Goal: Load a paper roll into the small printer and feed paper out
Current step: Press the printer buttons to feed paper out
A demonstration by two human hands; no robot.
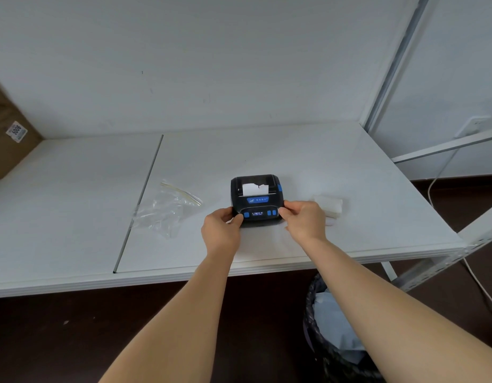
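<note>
A small black printer (257, 199) with blue buttons and a lit display sits on the white table (322, 167). A short strip of white paper (255, 188) with a torn top edge sticks out of its slot. My left hand (222, 229) grips the printer's near left corner, with the thumb by the blue button. My right hand (303, 219) grips the near right corner, its thumb beside the two blue buttons. The printer's lid is closed.
A crumpled clear plastic bag (167, 210) lies left of the printer. White folded paper (329, 206) lies right of my right hand. A cardboard box (9, 139) stands far left. A lined waste bin (336, 330) is under the table edge. A white cable (438, 175) hangs at right.
</note>
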